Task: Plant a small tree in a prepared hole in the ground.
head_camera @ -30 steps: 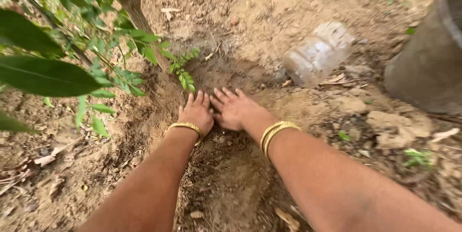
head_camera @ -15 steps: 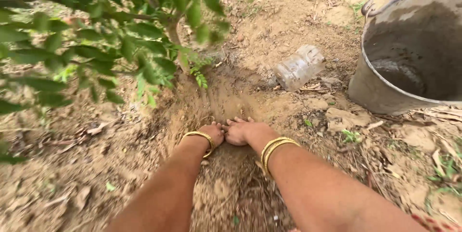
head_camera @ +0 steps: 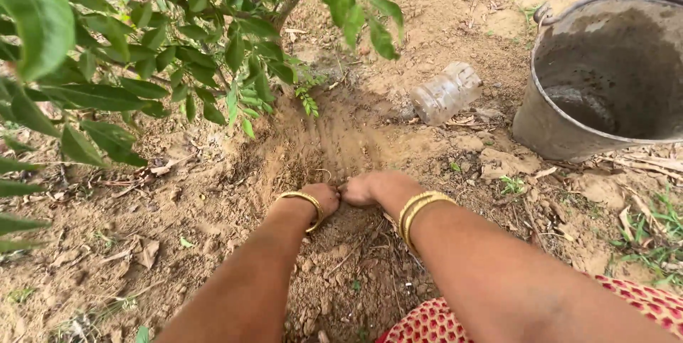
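A leafy sapling [head_camera: 178, 51] crowds the ground from 10 o'clock, a grey metal bucket [head_camera: 562, 129] stands at 2, a clear plastic bottle [head_camera: 446, 92] lies between. Left hand [head_camera: 321, 199] and right hand [head_camera: 370, 188] touch, fingers curled into loose soil [head_camera: 334, 144]; open dirt at 6.

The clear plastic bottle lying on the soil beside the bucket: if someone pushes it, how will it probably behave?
The plastic bottle lies on its side, so it may roll. It looks empty and dusty, so probably light and easy to dent. The loose soil and the nearby bucket would likely stop it soon.
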